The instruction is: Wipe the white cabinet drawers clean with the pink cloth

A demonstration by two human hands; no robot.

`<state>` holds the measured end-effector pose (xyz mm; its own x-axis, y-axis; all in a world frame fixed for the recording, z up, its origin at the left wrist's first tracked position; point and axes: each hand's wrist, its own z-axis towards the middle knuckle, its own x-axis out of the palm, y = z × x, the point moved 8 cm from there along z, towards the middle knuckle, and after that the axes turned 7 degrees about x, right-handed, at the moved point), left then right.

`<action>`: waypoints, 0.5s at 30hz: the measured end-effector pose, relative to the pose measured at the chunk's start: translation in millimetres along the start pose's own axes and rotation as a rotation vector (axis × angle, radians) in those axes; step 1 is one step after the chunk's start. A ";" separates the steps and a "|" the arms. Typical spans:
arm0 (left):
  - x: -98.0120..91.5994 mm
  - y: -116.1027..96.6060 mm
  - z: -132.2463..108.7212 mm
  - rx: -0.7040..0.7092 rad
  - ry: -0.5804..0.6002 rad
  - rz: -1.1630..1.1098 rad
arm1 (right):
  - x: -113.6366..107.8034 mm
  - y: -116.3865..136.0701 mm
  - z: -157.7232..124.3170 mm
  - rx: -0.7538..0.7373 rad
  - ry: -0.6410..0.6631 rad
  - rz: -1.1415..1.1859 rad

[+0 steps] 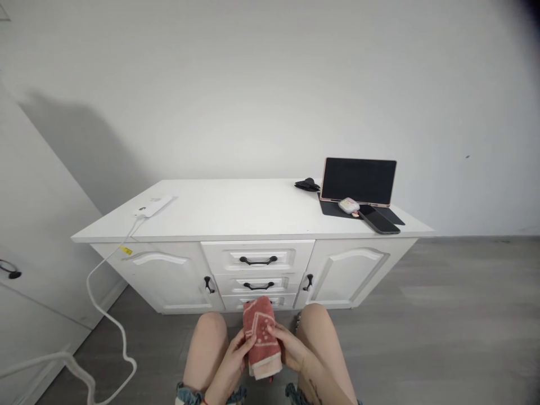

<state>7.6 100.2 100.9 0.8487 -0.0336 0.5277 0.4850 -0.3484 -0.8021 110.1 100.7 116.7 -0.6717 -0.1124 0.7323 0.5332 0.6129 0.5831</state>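
Between my knees, above the floor, is a folded red cloth [262, 329] with pale lines and dots and a cream end. I cannot tell whether it is a small towel or a pair of socks. My left hand [239, 350] grips its left edge, thumb on the front face. From the other side, my right hand [287, 344] holds the right edge, its thumb also on the front. The fingers behind the cloth are hidden. Just beyond it stands a white cabinet [236, 211], its lowest drawer partly covered by the cloth.
On the cabinet's right lie a tablet [358, 181] on a dark cover, a phone [378, 219], a small pale case [349, 206] and a black item [307, 184]. At left a white power strip [153, 206] trails a cable [104, 315] down to the floor.
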 end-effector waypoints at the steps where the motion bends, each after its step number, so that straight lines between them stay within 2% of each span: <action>1: -1.3 2.1 1.3 0.007 0.004 0.002 | 0.5 0.6 0.9 -0.008 0.001 0.000; 8: -7.0 5.4 5.1 0.029 -0.014 0.035 | -17.4 -5.5 11.6 -0.027 -0.086 -0.018; 11: -6.6 8.1 2.9 -0.033 -0.011 0.064 | -25.5 -12.9 10.8 0.000 -0.111 -0.039; 15: -3.7 18.5 5.2 -0.117 0.060 0.111 | -36.6 -27.8 10.8 0.055 -0.131 -0.081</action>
<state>14.5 98.8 82.6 0.8797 -0.1329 0.4565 0.3582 -0.4462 -0.8201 114.3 96.2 69.9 -0.7743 -0.0624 0.6298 0.4484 0.6481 0.6156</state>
